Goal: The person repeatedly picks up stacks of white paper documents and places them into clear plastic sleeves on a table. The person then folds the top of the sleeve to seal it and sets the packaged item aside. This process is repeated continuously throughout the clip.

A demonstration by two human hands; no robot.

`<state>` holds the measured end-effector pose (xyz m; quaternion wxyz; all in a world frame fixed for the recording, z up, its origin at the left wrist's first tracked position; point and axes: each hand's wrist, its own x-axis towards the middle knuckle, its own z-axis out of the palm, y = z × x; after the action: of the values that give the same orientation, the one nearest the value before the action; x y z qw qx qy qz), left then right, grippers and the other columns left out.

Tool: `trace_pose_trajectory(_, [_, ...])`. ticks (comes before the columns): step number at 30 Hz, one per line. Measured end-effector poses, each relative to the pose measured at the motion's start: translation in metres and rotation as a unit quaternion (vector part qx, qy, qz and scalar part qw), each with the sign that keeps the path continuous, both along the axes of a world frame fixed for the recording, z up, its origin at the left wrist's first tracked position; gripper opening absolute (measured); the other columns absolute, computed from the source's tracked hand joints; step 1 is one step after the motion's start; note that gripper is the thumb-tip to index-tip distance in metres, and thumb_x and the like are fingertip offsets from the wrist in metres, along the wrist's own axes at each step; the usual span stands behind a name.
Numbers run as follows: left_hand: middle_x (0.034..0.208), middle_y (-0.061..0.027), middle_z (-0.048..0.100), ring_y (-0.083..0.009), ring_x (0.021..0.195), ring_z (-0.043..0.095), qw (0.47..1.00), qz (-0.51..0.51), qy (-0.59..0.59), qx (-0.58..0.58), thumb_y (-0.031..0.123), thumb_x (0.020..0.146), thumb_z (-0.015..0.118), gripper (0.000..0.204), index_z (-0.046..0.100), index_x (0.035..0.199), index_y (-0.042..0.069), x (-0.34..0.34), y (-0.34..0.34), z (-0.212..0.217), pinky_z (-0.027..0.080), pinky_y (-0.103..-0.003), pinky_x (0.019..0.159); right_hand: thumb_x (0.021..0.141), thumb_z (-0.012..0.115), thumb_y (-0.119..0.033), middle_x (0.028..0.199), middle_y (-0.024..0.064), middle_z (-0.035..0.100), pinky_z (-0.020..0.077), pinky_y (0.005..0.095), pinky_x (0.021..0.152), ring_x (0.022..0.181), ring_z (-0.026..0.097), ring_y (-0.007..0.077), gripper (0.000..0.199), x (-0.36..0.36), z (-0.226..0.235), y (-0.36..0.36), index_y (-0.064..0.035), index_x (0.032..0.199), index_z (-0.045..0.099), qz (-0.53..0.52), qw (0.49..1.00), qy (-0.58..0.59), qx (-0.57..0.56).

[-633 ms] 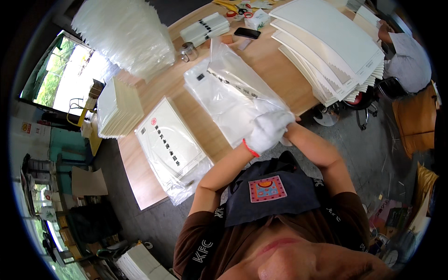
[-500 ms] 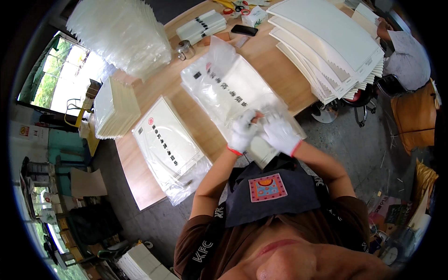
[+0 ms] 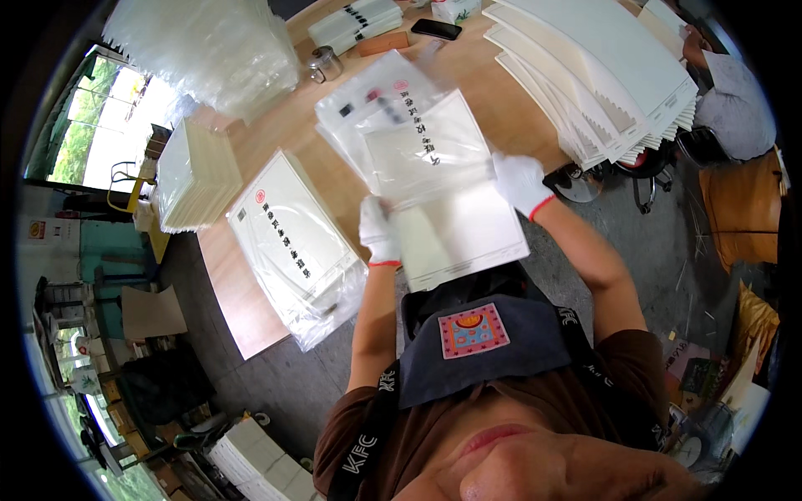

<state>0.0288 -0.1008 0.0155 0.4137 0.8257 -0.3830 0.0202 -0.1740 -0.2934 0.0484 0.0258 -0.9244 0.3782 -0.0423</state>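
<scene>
- Right in front of me, the person's dark apron (image 3: 472, 330) is brushing close to the lower edge of the paper sheets (image 3: 480, 238), so leaning back a little would probably be saving that edge from creasing.
- The sheets are sitting at the table's near edge, their upper part showing through a printed clear bag (image 3: 418, 150), their lower part lying bare.
- The left hand (image 3: 378, 232), in a white glove, is resting upright along the sheets' left side; I cannot tell whether its fingers are gripping or only pressing flat.
- The right hand (image 3: 521, 185), gloved too, is reaching over the right side near the bag's mouth; blur is hiding whether it is pinching anything.
- Working well here, I judge, is meaning even pressure from both sides, keeping the sheets square and the bag's mouth flat, since thin film is likely catching on any corner that is going in crooked.
- Beneath, more clear bags (image 3: 351, 138) are lying flat; smoothing them would be giving a steadier base.
- To the left, a bagged pile (image 3: 288, 238) is lying on the wooden table (image 3: 526, 117), well apart from the hands.
- Farther off, a glass jar (image 3: 324, 64) and a black phone (image 3: 436, 30) are standing clear of the work.
</scene>
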Motion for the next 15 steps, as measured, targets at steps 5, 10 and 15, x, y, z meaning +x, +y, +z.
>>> trace_pose_trajectory(5, [0.066, -0.0028, 0.045, -0.0113, 0.059, 0.044, 0.994, 0.022, 0.109, -0.013, 0.001, 0.081, 0.064, 0.022, 0.043, 0.077, 0.004, -0.02, 0.052, 0.002, 0.04, -0.027, 0.056, 0.079, 0.053, -0.031, 0.063, 0.0125, 0.064, 0.0474, 0.0451, 0.046, 0.059, 0.065, 0.0295, 0.026, -0.042, 0.008, 0.058, -0.0055, 0.077, 0.058, 0.022, 0.997, 0.069, 0.04])
trace_pose_trajectory(10, [0.066, -0.0079, 0.052, -0.0179, 0.058, 0.053, 0.993, -0.022, 0.114, -0.019, 0.0, 0.072, 0.062, 0.018, 0.046, 0.073, 0.005, -0.061, 0.105, 0.019, 0.044, -0.031, 0.054, 0.078, 0.052, -0.023, 0.06, 0.012, 0.063, 0.0474, 0.0416, 0.042, 0.051, 0.064, 0.0273, 0.02, -0.087, 0.042, 0.103, -0.0045, 0.075, 0.058, 0.057, 0.987, 0.105, 0.106])
trace_pose_trajectory(15, [0.071, -0.0052, 0.059, -0.0108, 0.06, 0.053, 0.947, -0.131, 0.292, -0.039, -0.005, 0.068, 0.065, 0.018, 0.051, 0.073, 0.006, -0.092, 0.168, 0.01, 0.044, -0.025, 0.054, 0.073, 0.055, -0.021, 0.054, 0.0101, 0.06, 0.045, 0.0421, 0.039, 0.047, 0.061, 0.0277, 0.017, -0.156, -0.002, 0.155, -0.011, 0.063, 0.063, 0.06, 0.986, 0.103, 0.113])
